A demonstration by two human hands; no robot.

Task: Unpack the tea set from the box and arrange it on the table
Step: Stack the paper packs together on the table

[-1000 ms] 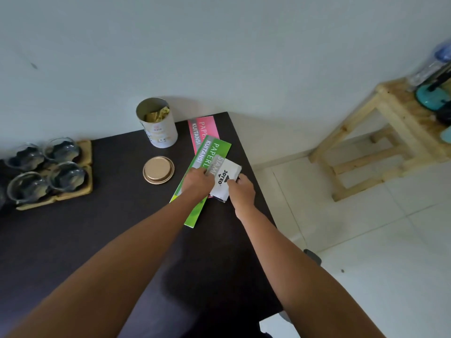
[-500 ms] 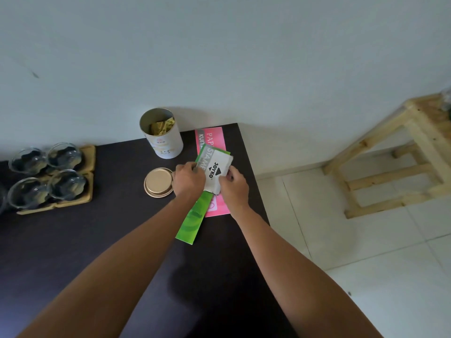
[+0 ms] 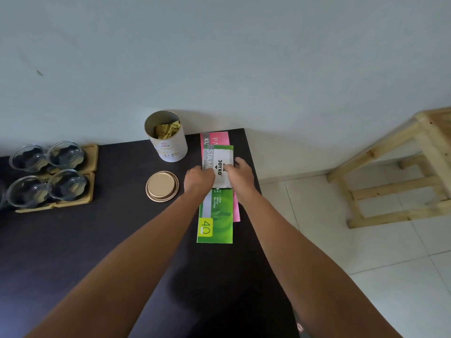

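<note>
Several glass cups [image 3: 66, 185] sit on a wooden tray [image 3: 91, 181] at the left of the dark table [image 3: 97, 240]. An open white tea tin [image 3: 168, 140] with gold packets inside stands near the wall, its gold lid [image 3: 162, 186] lying in front of it. My left hand [image 3: 199, 178] and my right hand [image 3: 240, 174] both hold a small white JOYKO packet [image 3: 221, 172] flat on a green booklet [image 3: 216, 215]. Under the green booklet lies a pink booklet [image 3: 217, 139].
The table's right edge runs just beside the booklets, with white floor tiles [image 3: 366, 252] beyond. A wooden stool frame [image 3: 390, 181] stands at the right against the pale wall.
The green booklet has been turned from a slant to lie straight over the pink one. Both hands and the white packet have shifted with it.
</note>
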